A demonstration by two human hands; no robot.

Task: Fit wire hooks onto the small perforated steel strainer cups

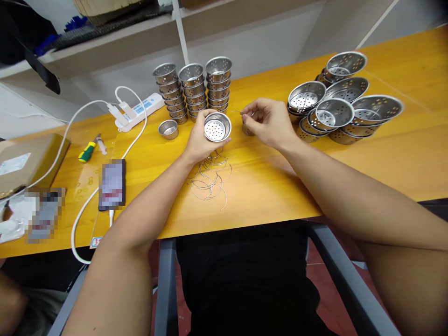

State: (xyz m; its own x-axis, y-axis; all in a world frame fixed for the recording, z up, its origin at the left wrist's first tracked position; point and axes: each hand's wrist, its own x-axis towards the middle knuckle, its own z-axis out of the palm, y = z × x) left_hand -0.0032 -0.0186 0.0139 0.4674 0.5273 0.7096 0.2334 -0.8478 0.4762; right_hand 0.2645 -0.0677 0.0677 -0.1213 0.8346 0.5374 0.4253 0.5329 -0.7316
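Note:
My left hand (200, 140) is wrapped round a small perforated metal cup (217, 127), its open mouth tilted toward me. To the right, my right hand (268, 122) is closed in a pinch, and a thin wire (236, 111) sticks out from its fingertips. Partly hidden behind those fingers, another metal cup (248, 130) stands on the table. Below my left hand lies a loose tangle of curved wires (210, 182). A single small metal cup (168, 129) sits left of the held one.
Stacks of perforated cups (191, 88) stand at the back; more nested cups (334, 114) are at the right. On the left are a power strip (140, 112), white cables, a phone (112, 184), a yellow-green screwdriver (87, 151) and a cardboard box (31, 161). A person's leg shows lower left.

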